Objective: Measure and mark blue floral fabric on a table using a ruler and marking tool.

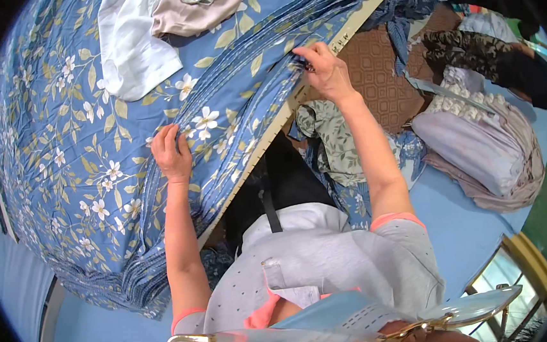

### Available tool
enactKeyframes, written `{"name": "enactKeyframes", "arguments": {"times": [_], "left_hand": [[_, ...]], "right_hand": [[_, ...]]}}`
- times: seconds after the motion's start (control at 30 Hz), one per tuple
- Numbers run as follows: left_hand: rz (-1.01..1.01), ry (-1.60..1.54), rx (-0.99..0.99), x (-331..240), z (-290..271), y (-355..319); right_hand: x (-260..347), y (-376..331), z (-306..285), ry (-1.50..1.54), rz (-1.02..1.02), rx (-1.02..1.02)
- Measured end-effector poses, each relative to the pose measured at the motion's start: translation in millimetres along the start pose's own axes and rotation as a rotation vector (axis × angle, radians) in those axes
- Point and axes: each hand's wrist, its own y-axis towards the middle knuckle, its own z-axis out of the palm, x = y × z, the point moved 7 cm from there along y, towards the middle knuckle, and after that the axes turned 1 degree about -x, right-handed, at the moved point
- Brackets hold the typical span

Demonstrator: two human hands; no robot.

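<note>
A large blue fabric with white flowers and olive leaves spreads over the table in many layers. Its gathered folds run along the table's near edge. My right hand is closed in a pinch on the fabric's edge, at the right end of the folds. Farther left, my left hand bends its fingers down onto the same fabric, gripping a fold; its fingertips are partly hidden.
A pale marked strip edges the table. White cloth and beige cloth lie on the fabric. To my right are a green leaf-print cloth, a brown patterned surface, a pale cloth bundle and a wooden-framed stool.
</note>
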Motion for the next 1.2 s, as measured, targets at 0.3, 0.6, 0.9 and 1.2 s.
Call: {"name": "enactKeyframes", "arguments": {"times": [0.3,0.6,0.9,1.2], "left_hand": [[-0.059,0.105,0.076,-5.2,2.3,5.3],[-0.109,0.427,0.077,-45.3,-1.6,12.7],[-0.311,0.388,0.084,-25.6,8.4,-1.8],[-0.318,0.298,0.093,-24.7,11.0,5.4]], "right_hand": [[17.0,30.6,-1.7,0.084,-0.466,0.157],[4.3,36.4,15.9,0.045,-0.561,0.227],[-140.5,84.9,-45.5,0.795,0.648,-0.672],[-239.0,109.5,-94.0,0.989,0.453,-0.858]]}}
